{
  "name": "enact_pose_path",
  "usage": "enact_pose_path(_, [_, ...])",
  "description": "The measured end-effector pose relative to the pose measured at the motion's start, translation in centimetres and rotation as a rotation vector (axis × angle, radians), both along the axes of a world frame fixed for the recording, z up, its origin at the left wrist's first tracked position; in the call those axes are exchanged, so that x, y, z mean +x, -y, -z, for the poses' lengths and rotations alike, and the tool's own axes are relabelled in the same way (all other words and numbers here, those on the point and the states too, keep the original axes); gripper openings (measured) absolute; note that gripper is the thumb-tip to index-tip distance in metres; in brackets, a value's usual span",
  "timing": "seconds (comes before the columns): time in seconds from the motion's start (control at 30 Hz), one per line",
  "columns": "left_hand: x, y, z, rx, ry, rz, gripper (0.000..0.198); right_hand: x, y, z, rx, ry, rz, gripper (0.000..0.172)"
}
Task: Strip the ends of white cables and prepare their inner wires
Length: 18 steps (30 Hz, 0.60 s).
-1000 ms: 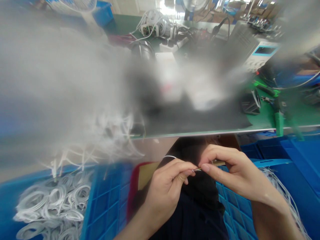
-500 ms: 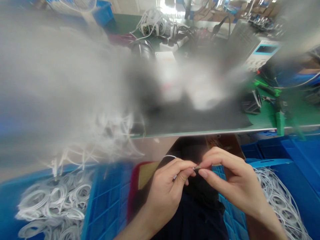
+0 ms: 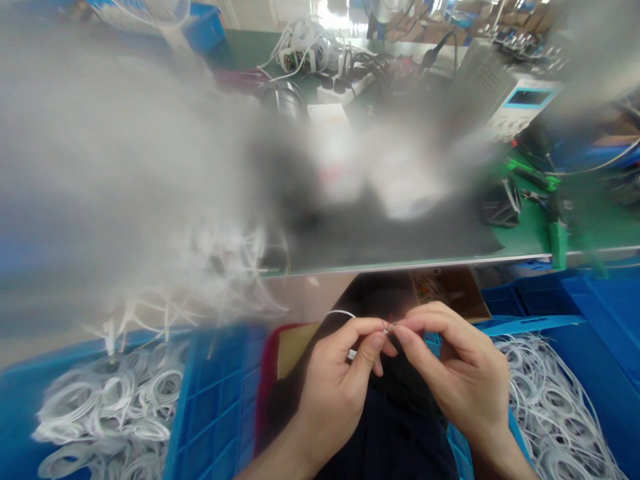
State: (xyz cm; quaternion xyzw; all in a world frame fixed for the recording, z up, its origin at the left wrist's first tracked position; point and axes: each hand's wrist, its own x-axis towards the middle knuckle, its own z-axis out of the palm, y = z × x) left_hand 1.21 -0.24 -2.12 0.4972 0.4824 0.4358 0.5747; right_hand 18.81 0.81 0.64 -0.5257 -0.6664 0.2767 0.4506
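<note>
My left hand (image 3: pixel 340 380) and my right hand (image 3: pixel 450 373) meet fingertip to fingertip over my lap, below the bench edge. The left pinches a thin white cable (image 3: pixel 341 313) that loops up behind its fingers. Between both sets of fingertips sits a tiny metal end (image 3: pixel 387 327) of that cable, with the right thumb and forefinger pinched on it. Both hands are closed in a pinch.
A blue crate (image 3: pixel 210 407) with coiled white cables (image 3: pixel 110 407) stands at the lower left. Another blue crate with white cables (image 3: pixel 555 413) is at the lower right. The green workbench (image 3: pixel 530 233) carries a black mat, a meter and tangled wires. Much of the left view is blurred.
My right hand has drawn in to the left toward the left fingertips; the brownish piece it held a second ago no longer shows. More of the right crate's cables are uncovered.
</note>
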Motion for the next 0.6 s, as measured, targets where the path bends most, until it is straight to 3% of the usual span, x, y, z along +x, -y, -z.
enact_pose_path(0.2, [0.20, 0.10, -0.14, -0.032, 0.060, -0.018, 0.014, -0.53, 0.23, -0.18, 0.074, 0.047, 0.016, 0.013])
enact_pose_path(0.5, [0.20, 0.11, 0.05, -0.061, 0.059, -0.001, 0.016, -0.75, 0.47, -0.52, 0.260, 0.129, -0.106, 0.025])
enact_pose_path(0.6, [0.20, 0.12, -0.11, -0.060, 0.071, 0.001, 0.017, -0.51, 0.32, -0.64, 0.137, 0.015, -0.115, 0.021])
